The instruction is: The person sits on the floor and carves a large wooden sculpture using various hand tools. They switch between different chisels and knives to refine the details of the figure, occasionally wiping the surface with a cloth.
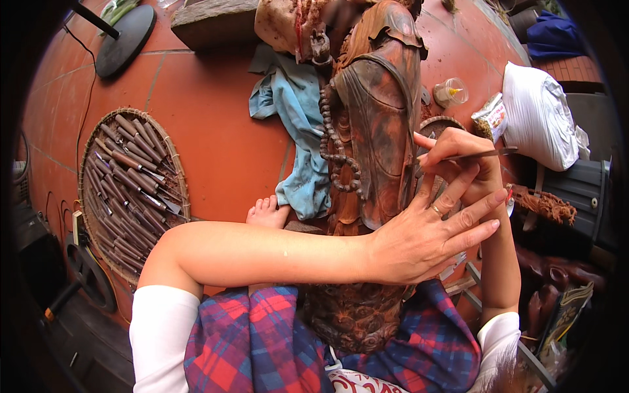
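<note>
A carved reddish-brown wooden statue (377,124) of a robed figure with a bead string (332,134) stretches away from between my knees. My right hand (465,154) is closed around a slim dark tool, like a thin file (488,154), at the statue's right side. One end of it points at the carved robe. My left arm reaches across the statue's lower part. My left hand (429,232), with a ring on one finger, has its fingers spread over the right hand and wrist, beside the robe's edge. Its thumb is close to the tool's inner end.
A round woven basket (180,160) full of wooden-handled carving tools (134,167) lies left. A light blue cloth (295,124) touches the statue. A stone block (213,25) stands at the back. To the right are a jar (451,93), a white sack (538,114) and a grey bin (583,190).
</note>
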{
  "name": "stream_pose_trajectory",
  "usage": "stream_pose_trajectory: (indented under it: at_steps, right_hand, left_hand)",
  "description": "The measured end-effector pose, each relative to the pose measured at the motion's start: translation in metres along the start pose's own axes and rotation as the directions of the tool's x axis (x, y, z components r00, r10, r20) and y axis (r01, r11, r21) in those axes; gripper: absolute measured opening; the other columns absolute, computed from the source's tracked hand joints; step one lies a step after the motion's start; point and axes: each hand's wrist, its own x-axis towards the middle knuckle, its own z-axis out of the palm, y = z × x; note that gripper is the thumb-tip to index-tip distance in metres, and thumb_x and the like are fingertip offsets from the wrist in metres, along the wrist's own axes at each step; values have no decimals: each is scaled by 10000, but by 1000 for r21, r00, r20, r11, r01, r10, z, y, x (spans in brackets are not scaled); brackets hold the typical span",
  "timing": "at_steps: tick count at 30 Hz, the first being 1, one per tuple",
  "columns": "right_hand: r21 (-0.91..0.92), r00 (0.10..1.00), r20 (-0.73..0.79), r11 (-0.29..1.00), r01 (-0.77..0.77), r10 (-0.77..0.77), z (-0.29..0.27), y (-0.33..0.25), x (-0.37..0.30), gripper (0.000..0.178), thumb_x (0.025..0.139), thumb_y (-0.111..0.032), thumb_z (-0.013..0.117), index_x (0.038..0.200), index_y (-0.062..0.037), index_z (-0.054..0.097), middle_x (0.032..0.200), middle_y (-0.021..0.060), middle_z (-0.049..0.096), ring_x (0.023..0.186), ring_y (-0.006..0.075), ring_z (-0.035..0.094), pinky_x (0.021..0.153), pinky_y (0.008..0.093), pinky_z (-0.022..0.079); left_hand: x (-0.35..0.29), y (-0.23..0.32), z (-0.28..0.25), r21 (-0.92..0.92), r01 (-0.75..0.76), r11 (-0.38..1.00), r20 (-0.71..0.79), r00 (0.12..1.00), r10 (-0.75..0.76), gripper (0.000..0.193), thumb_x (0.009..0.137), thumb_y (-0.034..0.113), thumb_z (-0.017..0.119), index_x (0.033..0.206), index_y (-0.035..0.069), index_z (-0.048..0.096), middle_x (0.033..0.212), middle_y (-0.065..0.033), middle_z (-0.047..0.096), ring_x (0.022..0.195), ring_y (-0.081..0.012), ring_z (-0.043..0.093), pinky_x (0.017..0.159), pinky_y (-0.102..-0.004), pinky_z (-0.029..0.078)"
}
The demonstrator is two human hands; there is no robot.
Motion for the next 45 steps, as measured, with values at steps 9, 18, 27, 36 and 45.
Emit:
stream_pose_trajectory:
  at_steps: [9,18,27,36,45]
  right_hand:
    - [-49,992,126,999,-2,8,-7,-10,8,142,705,81,696,833,20,704,752,95,664,738,183,636,1003,519,509]
    - [-66,989,135,996,63,-54,-8,-5,4,158,749,107,686,889,33,695,806,89,663,772,181,644,975,486,538]
    - [1,995,84,999,51,-51,-2,2,-1,228,736,168,672,913,26,694,846,100,668,744,183,619,1023,481,509]
    - [171,968,-185,964,204,-172,6,6,-3,250,774,161,706,978,16,713,949,85,696,1003,269,687,1013,490,518]
    - [-106,994,40,989,-99,104,-6,-11,2,170,724,108,723,677,36,577,662,66,603,743,140,658,1097,489,448]
  left_hand:
    - [-1,0,-1,-16,9,1000,1,1000,-9,752,805,247,705,1486,168,394,1639,-129,163,1471,-507,83,1083,-728,187]
    - [0,2,-7,-54,3,999,50,999,0,801,780,261,716,1492,134,372,1641,-121,164,1485,-488,55,1095,-740,140]
    - [-3,4,-10,-85,13,996,32,999,-10,821,771,255,739,1495,141,370,1639,-126,175,1494,-468,59,1086,-719,199]
    - [1,7,-14,-26,19,999,24,1000,-18,776,781,289,737,1476,177,413,1634,-124,190,1500,-460,49,1111,-744,63]
    - [-16,14,-6,-2,110,994,61,992,-110,753,797,291,742,1478,233,427,1644,-139,148,1492,-492,-26,1101,-751,52]
